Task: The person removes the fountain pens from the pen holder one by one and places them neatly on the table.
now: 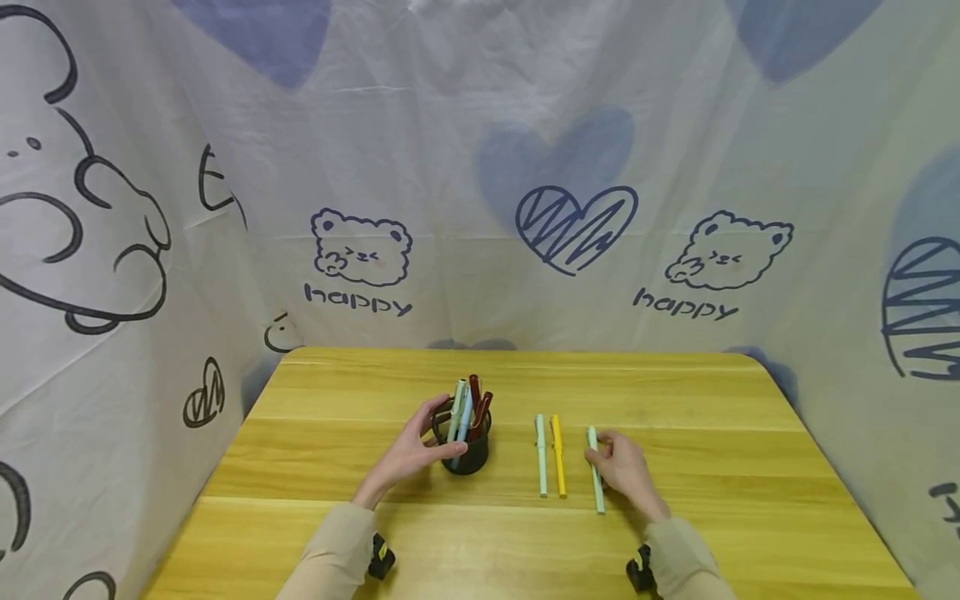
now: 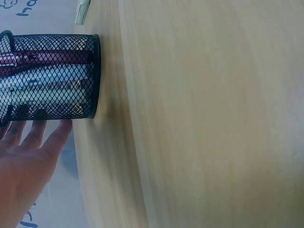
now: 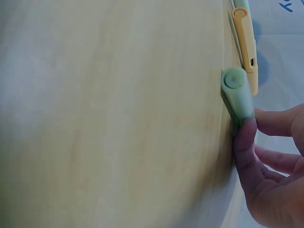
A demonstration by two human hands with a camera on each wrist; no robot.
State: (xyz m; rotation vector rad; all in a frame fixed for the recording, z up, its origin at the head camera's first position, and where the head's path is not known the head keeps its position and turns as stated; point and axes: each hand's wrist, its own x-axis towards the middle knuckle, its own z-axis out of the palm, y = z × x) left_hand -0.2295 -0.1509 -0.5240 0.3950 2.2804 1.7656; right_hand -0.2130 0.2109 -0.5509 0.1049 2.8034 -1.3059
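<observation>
A black mesh pen holder [image 1: 467,460] stands upright on the table with several pens in it, dark red, pale green and light blue. My left hand [image 1: 414,450] holds it from the left, thumb in front and fingers behind; the left wrist view shows fingertips against the mesh [image 2: 52,76]. On the right, my right hand [image 1: 624,468] pinches a light green pen [image 1: 597,483] between thumb and fingers. That pen's round end [image 3: 233,78] faces the right wrist camera. Between the hands lie another light green pen [image 1: 542,458] and a yellow pen [image 1: 558,458], side by side.
The wooden table [image 1: 480,550] has rounded far corners. Behind it and at both sides hangs a pale curtain [image 1: 465,167] printed with hearts and bears. A black wrist device [image 1: 381,557] is on each forearm.
</observation>
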